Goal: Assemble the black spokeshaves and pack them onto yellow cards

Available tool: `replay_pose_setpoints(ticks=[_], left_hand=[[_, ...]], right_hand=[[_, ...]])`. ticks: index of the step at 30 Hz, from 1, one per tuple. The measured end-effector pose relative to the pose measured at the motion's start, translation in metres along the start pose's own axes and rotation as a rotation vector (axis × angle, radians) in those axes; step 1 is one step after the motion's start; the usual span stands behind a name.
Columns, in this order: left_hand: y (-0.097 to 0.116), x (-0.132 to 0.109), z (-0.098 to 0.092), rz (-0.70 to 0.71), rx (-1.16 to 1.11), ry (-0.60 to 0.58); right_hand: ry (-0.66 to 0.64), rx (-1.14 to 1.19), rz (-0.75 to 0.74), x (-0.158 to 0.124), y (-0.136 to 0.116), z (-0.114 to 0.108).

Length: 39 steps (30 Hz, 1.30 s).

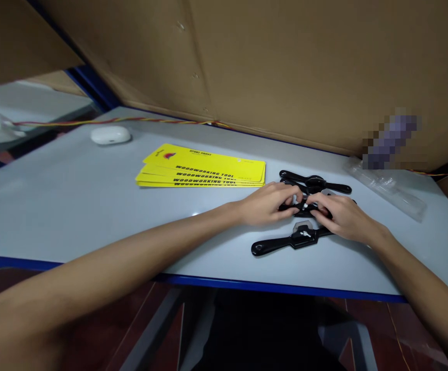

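Observation:
My left hand (272, 202) is closed on the left side of a black spokeshave (305, 210) on the table. From the other side, my right hand (343, 214) has its fingers curled around the same tool, close to a small pale metal part at its middle. My fingers cover much of it. Nearer to me lies another black spokeshave (272, 246) with a grey blade and a small light clip; its right handle runs under my right hand. Just beyond my hands, a third black spokeshave (316, 181) lies over a further, partly hidden black handle.
Fanned yellow cards (208, 167) printed "WOODWORKING TOOL" lie left of the tools. A white earbud case (110, 135) sits farther left. To the right is a clear plastic package (396, 193), beside a pixelated patch. Twisted wires (131, 120) run along the cardboard wall (285, 67) at the back.

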<state>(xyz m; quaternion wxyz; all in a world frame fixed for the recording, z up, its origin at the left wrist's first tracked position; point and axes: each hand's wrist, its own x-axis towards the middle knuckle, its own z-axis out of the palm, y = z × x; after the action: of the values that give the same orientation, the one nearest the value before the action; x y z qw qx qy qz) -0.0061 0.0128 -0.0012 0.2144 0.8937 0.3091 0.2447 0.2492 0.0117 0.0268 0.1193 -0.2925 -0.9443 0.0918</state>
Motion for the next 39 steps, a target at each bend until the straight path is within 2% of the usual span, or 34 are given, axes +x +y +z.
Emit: replay_pose_setpoints(ticks=[9,12,15,21,29,39], left_hand=[[-0.0009,0.0009,0.0005,-0.005,-0.013,-0.006],[-0.0016,0.0004,0.0009,-0.010,-0.011,-0.009],[-0.0018,0.0000,0.0011,-0.011,-0.012,-0.008],[-0.0022,-0.0001,0.0009,0.025,-0.034,-0.010],[-0.0034,-0.0008,0.0002,0.061,-0.074,-0.033],[-0.0014,-0.0004,0.0005,0.033,-0.089,-0.013]], right_hand=[[0.003,0.102,0.086,-0.0006,0.0034,0.0026],[0.015,0.129,0.053,-0.0005,0.0048,0.0025],[0.017,0.099,-0.003,-0.0009,0.0051,0.0022],[0.002,0.066,0.069,-0.0010,0.0022,0.0019],[-0.016,0.065,0.046,0.0007,0.0006,0.0007],[-0.114,-0.036,0.014,0.0016,-0.0045,-0.0031]])
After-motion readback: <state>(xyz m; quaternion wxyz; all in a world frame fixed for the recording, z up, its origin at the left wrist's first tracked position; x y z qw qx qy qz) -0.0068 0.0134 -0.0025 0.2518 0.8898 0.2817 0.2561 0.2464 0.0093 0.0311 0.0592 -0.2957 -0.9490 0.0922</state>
